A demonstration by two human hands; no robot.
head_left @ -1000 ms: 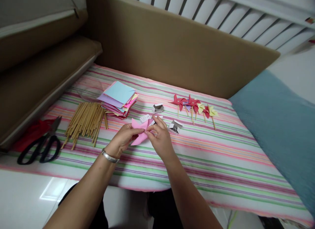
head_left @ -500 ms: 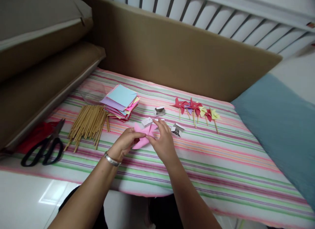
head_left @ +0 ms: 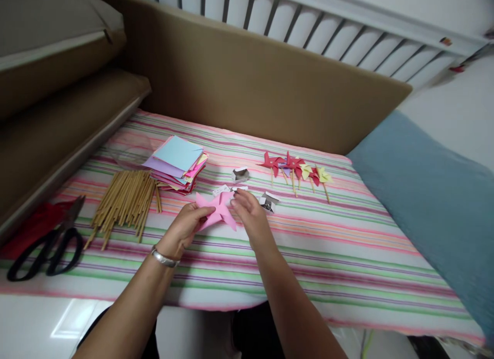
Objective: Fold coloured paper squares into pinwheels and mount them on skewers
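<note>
A pink paper pinwheel shape (head_left: 216, 210) is held just above the striped cloth (head_left: 328, 256). My left hand (head_left: 187, 226), with a silver bracelet at the wrist, pinches its left side. My right hand (head_left: 249, 215) touches its right edge with the fingertips. Small open white boxes lie close by, one (head_left: 240, 174) behind the hands and one (head_left: 267, 201) to the right. A small white slip (head_left: 221, 189) lies just beyond the pink paper.
A stack of coloured paper squares (head_left: 177, 162) and a pile of wooden sticks (head_left: 124, 200) lie at the left. Black scissors (head_left: 44, 243) rest on red fabric at the far left. Finished red and yellow pinwheels (head_left: 295, 168) lie at the back. A blue cushion (head_left: 436, 194) is at the right.
The pink paper has turned and spread a little between my hands. The view has shifted slightly; the other things on the cloth have stayed put.
</note>
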